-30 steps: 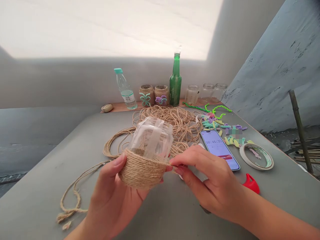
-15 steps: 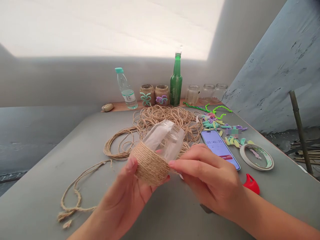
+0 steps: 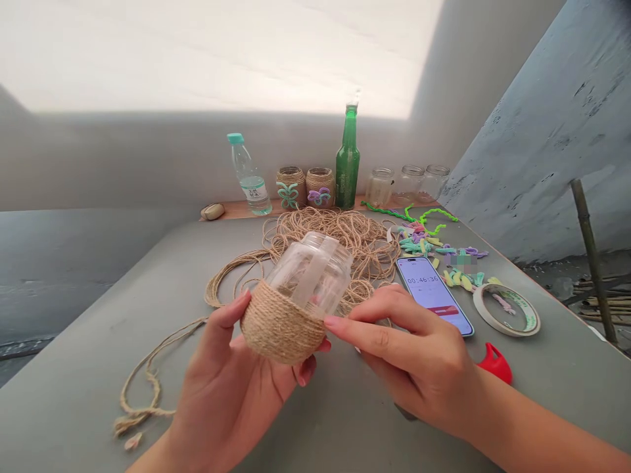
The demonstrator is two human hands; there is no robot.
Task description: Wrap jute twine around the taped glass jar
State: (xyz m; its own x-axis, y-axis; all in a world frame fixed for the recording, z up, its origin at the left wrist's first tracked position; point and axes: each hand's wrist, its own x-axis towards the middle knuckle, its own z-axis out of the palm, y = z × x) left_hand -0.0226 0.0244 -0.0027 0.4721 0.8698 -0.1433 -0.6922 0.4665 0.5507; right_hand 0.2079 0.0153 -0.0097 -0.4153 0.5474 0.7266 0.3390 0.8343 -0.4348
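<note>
My left hand (image 3: 236, 374) cradles a glass jar (image 3: 310, 266) from below, fingers behind it and thumb on its side. The jar's lower part is tightly wound with jute twine (image 3: 279, 325), and a strip of clear tape (image 3: 315, 272) runs up the bare glass. My right hand (image 3: 409, 348) comes in from the right, with its index fingertip against the twine's right edge. A loose pile of jute twine (image 3: 335, 236) lies behind the jar, and a strand (image 3: 142, 394) trails on the table to the left. Any link between them and the jar is hidden.
On the grey table (image 3: 98, 341) lie a phone showing a timer (image 3: 434, 295), a tape roll (image 3: 507, 310), a red plastic piece (image 3: 497, 362) and colourful pipe cleaners (image 3: 424, 246). A water bottle (image 3: 249, 177), green bottle (image 3: 348, 161) and several jars (image 3: 409, 184) stand along the back.
The jar has turned back from a rightward tilt to nearly upright and shifted slightly left. My right index finger now rests lower on the twine. The phone timer has advanced one second.
</note>
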